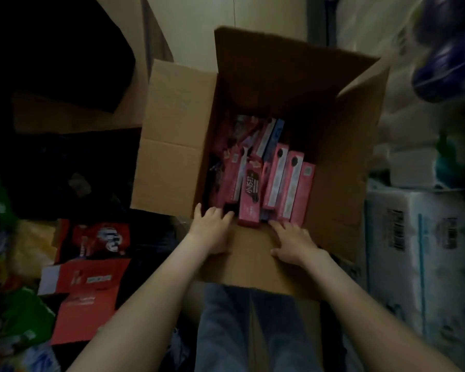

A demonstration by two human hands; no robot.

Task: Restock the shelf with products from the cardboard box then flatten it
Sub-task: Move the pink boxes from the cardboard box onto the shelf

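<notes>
The head view looks straight down into the open cardboard box [333, 130], which stands on the floor in front of the person's jeans [226, 331] with its 4 flaps spread outward. The near flap [253, 259] is folded down toward the person, and both hands lie on it, most likely to pin it flat so the opening stays clear and the box does not slide while goods are taken out.

The left hand [212, 226] rests on the flap with its fingers fairly straight and the tips at the box's rim. It is relaxed and grasps nothing. The right hand [293, 242] lies flat with its fingers spread. It too is released and only presses the cardboard.

The goods are pink cartons [277, 178], standing on end and leaning together against the near wall of the box, just beyond both sets of fingertips. The carton with the dark label [250, 194] sits between the 2 hands, and its lower end nearly touches the left fingertips. A blue carton [275, 135] leans farther back.

Red packs [91, 277] lie on the floor to the left, and white wrapped bales [427, 251] are stacked to the right. No shelf can be made out for certain. Unloading looks barely begun.
</notes>
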